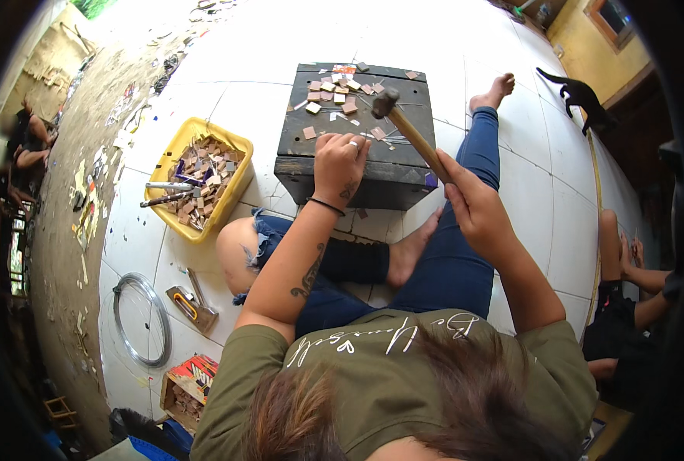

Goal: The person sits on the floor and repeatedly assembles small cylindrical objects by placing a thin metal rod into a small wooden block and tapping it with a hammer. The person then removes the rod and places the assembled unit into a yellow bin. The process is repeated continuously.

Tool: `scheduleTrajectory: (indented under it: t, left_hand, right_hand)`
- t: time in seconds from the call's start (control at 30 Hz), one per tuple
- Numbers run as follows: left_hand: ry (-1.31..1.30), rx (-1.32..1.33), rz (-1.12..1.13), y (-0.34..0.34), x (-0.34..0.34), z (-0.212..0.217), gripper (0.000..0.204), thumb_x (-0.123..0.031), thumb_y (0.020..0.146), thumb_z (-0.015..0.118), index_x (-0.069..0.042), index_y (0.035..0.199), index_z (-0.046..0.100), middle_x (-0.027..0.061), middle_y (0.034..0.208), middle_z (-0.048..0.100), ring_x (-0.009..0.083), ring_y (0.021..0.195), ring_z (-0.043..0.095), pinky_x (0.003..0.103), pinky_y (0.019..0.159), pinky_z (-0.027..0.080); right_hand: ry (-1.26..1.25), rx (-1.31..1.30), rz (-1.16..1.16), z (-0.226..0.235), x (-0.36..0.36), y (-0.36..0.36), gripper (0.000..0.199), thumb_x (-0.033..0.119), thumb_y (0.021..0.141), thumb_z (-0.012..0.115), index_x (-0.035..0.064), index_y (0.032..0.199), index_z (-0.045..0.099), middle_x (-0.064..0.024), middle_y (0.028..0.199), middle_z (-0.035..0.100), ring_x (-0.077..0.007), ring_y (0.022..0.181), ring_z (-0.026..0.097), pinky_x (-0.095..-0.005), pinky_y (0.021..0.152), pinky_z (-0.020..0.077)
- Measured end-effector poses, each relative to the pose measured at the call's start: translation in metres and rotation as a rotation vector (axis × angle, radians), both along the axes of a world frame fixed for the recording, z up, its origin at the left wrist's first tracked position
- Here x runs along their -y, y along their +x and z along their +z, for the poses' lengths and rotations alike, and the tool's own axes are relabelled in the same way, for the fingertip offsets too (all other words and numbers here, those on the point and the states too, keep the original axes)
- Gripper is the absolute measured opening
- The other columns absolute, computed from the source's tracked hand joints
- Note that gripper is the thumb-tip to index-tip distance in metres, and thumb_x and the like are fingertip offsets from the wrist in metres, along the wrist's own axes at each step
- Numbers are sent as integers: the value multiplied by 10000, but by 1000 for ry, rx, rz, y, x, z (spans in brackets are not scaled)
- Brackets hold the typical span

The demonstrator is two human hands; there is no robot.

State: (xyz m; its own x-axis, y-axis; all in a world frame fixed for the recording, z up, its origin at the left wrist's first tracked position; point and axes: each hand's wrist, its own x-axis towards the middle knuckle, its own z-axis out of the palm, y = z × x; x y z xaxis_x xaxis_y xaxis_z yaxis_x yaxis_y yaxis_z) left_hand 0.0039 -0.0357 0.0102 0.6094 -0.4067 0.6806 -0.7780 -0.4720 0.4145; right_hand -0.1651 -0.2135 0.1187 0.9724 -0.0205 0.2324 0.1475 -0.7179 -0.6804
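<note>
From my remote post I see what looks like a home's white-tiled porch (541, 230) doubling as workshop: dirt yard (57, 315), black cat (584, 100), hammer (413, 134), wire coil (166, 330).

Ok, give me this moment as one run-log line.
right hand: gripping wooden-handled hammer | left hand: over black box, hold unclear | box top: small square pieces | left: yellow tub

Your right hand (471, 201) grips a hammer (412, 137) over the dark box (296, 146) scattered with small wooden squares (340, 98), your left hand (342, 163) curled near its front edge, yellow tub (239, 184) to the left.
</note>
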Motion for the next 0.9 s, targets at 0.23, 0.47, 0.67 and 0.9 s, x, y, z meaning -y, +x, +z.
scheduleTrajectory:
  t: [0.23, 0.47, 0.67, 0.9]
  left_hand:
    - [-6, 45, -3, 1, 2, -3, 137, -146, 867, 657, -91, 757, 598, 54, 723, 605, 260, 747, 606, 385, 831, 432]
    - [-53, 67, -5, 2, 3, -8, 111, -131, 859, 663, -83, 775, 609, 63, 731, 610, 273, 743, 600, 385, 841, 434]
    - [-92, 13, -21, 3, 3, -9, 109, -121, 858, 663, -72, 773, 617, 71, 735, 617, 282, 740, 599, 389, 832, 439]
    - [-112, 18, -34, 2, 3, -9, 108, -113, 858, 662, -57, 775, 621, 77, 741, 621, 289, 747, 599, 396, 820, 442]
  right_hand:
    - [-178, 15, 5, -8, -12, 6, 509, 79, 965, 501, 120, 1464, 409, -211, 1009, 612, -402, 813, 625, -448, 702, 505]
    - [-63, 70, 6, -10, -6, 8, 497, 86, 966, 501, 124, 1456, 423, -215, 980, 615, -393, 801, 632, -448, 698, 506]
    - [-50, -20, -2, -8, -6, 10, 498, 25, 964, 488, 78, 1456, 424, -224, 1097, 625, -333, 912, 647, -347, 832, 497]
    - [-49, -55, 46, -13, -5, 13, 504, 39, 967, 492, 89, 1463, 420, -233, 1078, 637, -303, 880, 646, -353, 818, 498]
